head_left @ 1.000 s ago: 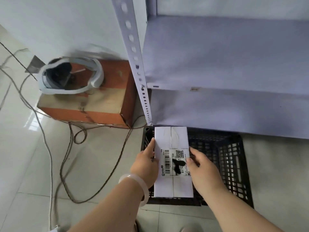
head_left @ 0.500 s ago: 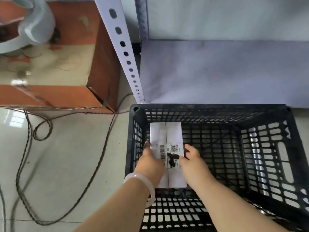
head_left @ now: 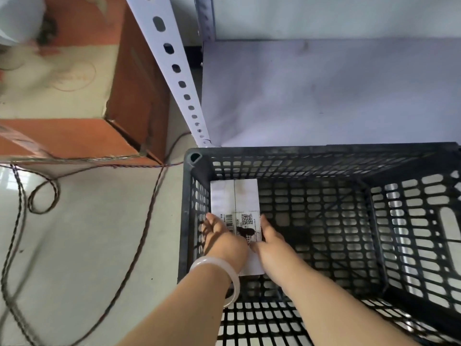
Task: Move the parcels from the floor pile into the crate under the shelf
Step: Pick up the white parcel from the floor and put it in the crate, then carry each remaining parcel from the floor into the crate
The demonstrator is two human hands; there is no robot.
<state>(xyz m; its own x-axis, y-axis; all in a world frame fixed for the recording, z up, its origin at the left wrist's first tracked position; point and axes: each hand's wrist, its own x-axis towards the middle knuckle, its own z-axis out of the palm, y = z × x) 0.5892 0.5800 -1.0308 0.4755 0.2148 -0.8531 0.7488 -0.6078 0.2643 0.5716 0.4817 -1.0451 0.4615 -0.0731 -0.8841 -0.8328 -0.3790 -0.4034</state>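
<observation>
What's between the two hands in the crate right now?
The white parcel, left hand and right hand on its sides, seen in the head view.

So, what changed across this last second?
The parcel went down from above the rim into the crate, beside its left wall. The left hand and right hand keep their grip on its sides. The crate, shelf post and orange box stayed put.
</observation>
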